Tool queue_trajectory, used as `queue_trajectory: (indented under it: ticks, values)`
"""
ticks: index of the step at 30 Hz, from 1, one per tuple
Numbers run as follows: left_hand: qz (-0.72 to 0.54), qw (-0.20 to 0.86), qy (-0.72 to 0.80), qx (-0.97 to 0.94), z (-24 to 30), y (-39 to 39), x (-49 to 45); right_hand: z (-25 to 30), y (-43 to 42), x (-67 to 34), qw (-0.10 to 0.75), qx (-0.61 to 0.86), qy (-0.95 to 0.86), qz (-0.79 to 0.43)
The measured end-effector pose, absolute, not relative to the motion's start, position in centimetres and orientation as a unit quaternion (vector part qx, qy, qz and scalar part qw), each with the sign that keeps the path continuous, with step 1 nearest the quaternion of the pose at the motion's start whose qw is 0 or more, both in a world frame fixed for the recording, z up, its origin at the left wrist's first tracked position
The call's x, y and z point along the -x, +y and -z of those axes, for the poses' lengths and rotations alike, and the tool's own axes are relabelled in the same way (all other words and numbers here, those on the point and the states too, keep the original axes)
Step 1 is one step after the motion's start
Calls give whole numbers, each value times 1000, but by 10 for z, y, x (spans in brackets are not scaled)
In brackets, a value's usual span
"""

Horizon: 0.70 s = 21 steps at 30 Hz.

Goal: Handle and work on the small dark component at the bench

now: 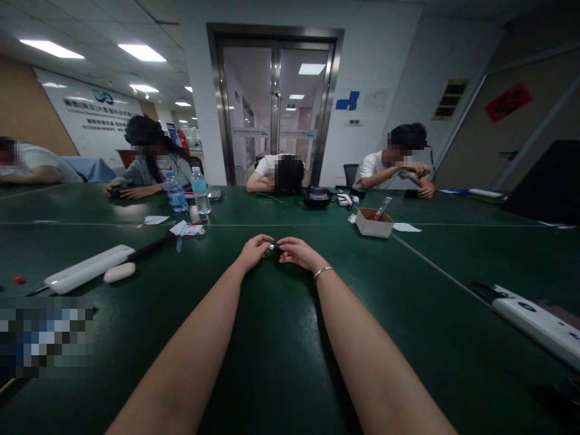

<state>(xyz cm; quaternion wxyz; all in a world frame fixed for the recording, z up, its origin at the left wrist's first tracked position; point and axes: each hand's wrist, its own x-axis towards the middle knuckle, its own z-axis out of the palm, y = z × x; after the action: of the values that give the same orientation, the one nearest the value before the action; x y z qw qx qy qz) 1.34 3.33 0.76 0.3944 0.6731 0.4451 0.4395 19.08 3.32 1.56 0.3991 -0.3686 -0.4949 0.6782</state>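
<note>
Dark, silver-tipped small object (274, 247), too tiny to identify, sits pinched in both grips: left hand (254, 249), right hand (296, 250).

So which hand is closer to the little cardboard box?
Right. The cardboard box lies beyond and to the right of the right hand; the left hand is farther off, on the right hand's other side. Both pinch one small dark piece.

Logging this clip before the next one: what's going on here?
A person's left hand and right hand meet over the green table, both pinching a small dark object with a silvery band. Beyond them stand a cardboard box and two water bottles, and other people sit along the far side.
</note>
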Motion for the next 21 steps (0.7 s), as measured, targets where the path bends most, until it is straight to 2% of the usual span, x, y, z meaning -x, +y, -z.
queue_trajectory:
  ticks: [3,9,21]
  values:
    - [-432,402,443,-675,-7,34,-14,-15,34,-191,402,365,-495,-678]
    - [-433,350,455,-695,-1,36,-13,-15,34,-191,401,367,-493,-679]
    - [-441,359,449,-689,0,38,-12,-17,32,-191,399,369,-497,-676]
